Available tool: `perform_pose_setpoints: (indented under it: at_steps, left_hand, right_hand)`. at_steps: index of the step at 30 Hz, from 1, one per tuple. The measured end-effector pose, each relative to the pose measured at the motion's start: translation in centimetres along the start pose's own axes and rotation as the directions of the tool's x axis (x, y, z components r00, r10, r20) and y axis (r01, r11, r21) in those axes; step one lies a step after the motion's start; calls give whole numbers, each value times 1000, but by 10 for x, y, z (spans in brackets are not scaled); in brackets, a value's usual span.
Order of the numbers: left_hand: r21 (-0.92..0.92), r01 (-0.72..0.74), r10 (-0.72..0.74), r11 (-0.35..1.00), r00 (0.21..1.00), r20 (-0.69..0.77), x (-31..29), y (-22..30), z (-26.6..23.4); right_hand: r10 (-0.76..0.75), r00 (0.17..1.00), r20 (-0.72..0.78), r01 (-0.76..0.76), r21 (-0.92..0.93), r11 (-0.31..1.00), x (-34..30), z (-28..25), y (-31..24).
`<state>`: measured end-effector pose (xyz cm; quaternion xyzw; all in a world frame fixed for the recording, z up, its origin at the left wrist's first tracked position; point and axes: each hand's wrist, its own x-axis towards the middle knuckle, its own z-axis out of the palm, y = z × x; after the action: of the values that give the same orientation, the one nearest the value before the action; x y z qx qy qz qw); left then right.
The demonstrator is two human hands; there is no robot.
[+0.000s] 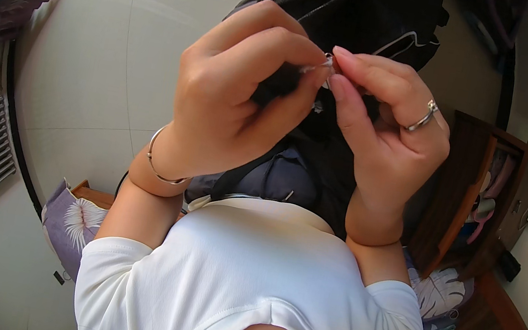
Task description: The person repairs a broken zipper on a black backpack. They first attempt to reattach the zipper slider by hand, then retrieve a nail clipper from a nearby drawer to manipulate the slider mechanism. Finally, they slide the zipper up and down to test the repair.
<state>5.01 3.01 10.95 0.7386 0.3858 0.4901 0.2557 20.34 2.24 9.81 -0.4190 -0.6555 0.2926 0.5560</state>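
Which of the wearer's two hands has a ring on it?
The right hand: a silver-coloured ring circles one of its fingers. No ring shows on the left hand, which has a thin bangle at its wrist instead.

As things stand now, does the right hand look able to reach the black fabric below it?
Probably yes: nothing visible blocks the way from the right hand to the black fabric, though that hand seems busy at a small, unclear object.
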Motion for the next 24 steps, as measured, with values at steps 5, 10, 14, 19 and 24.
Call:
perform_pose_setpoints:
  at_steps: [5,10,14,19,24]
  left_hand:
    - [52,-30,32,998,999,-37,1,-1,2]
    - [21,6,-5,1000,999,-38,-1,4,5]
    - [7,11,-10,1000,1000,-24,-1,3,5]
    - [22,-30,31,999,998,-62,-2,-3,6]
    - [25,-25,27,999,997,-79,-2,-3,7]
  right_hand:
    - [-85,996,-34,82,-76,994,1,4,0]
    - [-70,994,-83,68,-28,997,1,7,1]
    - [-95,992,-89,91,-50,995,2,9,4]
    - [59,997,-52,-50,159,986,-1,11,4]
    - [185,982,50,-185,491,851,-4,15,6]
